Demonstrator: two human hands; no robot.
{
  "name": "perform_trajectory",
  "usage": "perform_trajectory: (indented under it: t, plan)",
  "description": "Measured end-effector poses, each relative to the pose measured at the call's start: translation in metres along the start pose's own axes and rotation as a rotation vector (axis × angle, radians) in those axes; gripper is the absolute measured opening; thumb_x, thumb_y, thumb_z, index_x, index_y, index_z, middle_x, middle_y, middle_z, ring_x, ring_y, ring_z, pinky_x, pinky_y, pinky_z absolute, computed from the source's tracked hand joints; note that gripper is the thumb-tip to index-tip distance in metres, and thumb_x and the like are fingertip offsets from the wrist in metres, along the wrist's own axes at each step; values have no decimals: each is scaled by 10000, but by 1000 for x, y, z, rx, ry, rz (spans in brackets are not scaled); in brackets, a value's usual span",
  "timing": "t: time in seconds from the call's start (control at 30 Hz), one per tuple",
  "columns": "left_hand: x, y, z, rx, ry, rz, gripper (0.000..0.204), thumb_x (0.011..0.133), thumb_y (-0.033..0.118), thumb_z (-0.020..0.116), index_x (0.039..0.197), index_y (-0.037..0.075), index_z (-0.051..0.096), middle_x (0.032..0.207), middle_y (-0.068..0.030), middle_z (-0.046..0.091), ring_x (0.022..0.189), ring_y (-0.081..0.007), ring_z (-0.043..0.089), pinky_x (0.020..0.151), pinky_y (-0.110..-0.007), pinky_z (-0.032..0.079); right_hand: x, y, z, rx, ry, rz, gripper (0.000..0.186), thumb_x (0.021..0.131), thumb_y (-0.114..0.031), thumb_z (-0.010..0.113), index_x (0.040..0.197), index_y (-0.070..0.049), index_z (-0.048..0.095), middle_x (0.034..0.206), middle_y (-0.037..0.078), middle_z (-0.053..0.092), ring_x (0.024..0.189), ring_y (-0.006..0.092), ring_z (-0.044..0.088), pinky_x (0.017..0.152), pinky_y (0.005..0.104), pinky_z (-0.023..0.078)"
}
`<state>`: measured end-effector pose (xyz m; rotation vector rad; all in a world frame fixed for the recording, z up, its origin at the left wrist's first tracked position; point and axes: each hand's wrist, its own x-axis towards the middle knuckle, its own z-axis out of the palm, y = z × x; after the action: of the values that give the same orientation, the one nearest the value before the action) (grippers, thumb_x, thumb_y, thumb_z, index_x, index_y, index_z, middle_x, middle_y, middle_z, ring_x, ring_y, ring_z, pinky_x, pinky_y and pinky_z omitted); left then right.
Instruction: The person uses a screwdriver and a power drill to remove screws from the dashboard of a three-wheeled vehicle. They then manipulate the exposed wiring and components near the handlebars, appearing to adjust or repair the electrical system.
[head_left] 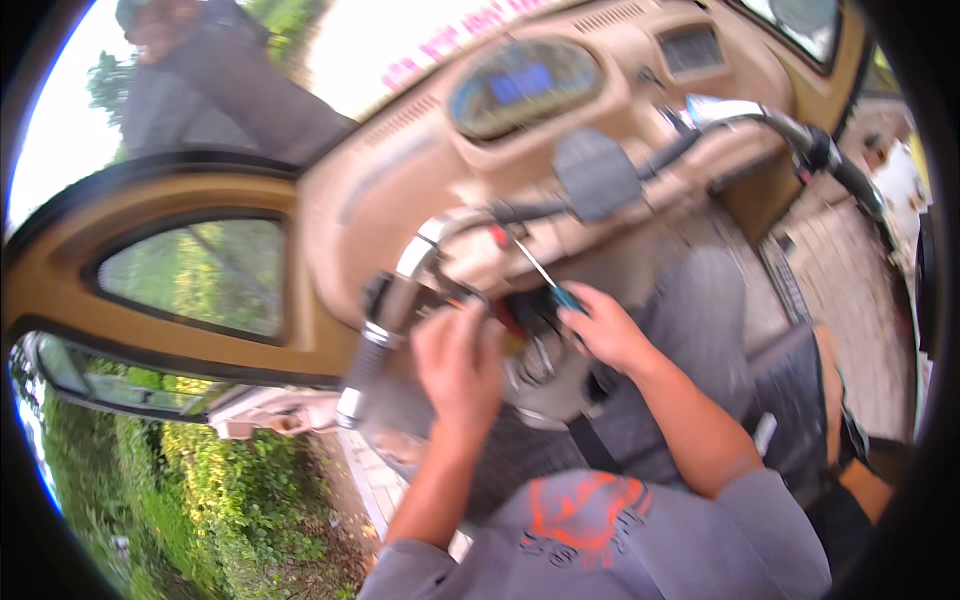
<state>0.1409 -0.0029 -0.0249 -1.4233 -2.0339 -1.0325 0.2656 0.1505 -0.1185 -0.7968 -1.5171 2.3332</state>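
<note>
In my right hand (606,327) is a screwdriver with a teal handle (567,297). Its thin metal shaft points up and left toward a red switch (499,236) on the beige dashboard; whether the tip touches anything is too blurred to tell. My left hand (457,358) is below the left part of the handlebar (420,250), fingers bent and drawn together close to the dashboard's lower edge. What those fingers pinch, if anything, is smeared. Between my hands, dark parts and loose wires (540,360) show under the dashboard.
Above the handlebar sits an oval instrument display (523,88). A grey cover (597,175) is at the bar's middle. The vehicle's left door (300,290) stands at the left, with bushes (240,490) beyond. Outside the windscreen a person (220,90) in dark clothes leans close.
</note>
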Motion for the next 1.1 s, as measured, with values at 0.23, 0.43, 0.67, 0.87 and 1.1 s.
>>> perform_trajectory:
  t: [0.23, 0.43, 0.67, 0.87, 1.1]
  plan:
    - [-40, 3, 39, -278, -449, 22, 441, 810, 94, 729, 1227, 16, 608, 1141, -162, 627, 1087, -358, 578, 969, -458, 452, -6, -12, 3, -19, 10, 23, 400, 968, -89, 563, 1356, -7, 513, 759, 31, 570, 534, 84, 493, 484, 252, 425]
    - [13, -90, 127, 98, -414, 74, 623, 759, 65, 695, 1353, 15, 514, 1271, -238, 511, 1207, -425, 464, 1020, -519, 403, -5, -12, 6, -62, 10, 64, 429, 973, -89, 561, 1384, 11, 487, 759, 40, 583, 528, 91, 500, 488, 253, 428]
    - [43, -100, 129, -41, -453, 61, 376, 717, 70, 724, 1086, 38, 659, 1061, -174, 654, 1050, -408, 586, 887, -505, 464, -6, -13, 1, -20, 41, 49, 430, 971, -80, 567, 1383, 14, 491, 754, 45, 584, 523, 92, 498, 480, 251, 413]
    - [36, -105, 135, -137, -317, 78, 347, 708, 68, 724, 1052, 49, 680, 994, -170, 669, 993, -395, 612, 890, -505, 459, -1, -10, 0, -17, 54, 30, 402, 968, -79, 566, 1358, 5, 515, 747, 41, 572, 511, 86, 487, 457, 253, 393]
    - [33, -115, 142, -92, -266, 200, 360, 727, 42, 710, 1086, 52, 691, 977, -145, 681, 953, -377, 629, 844, -490, 482, -3, -6, -3, 12, 28, 0, 387, 964, -110, 583, 1336, -17, 533, 744, 16, 558, 521, 71, 466, 455, 237, 374]
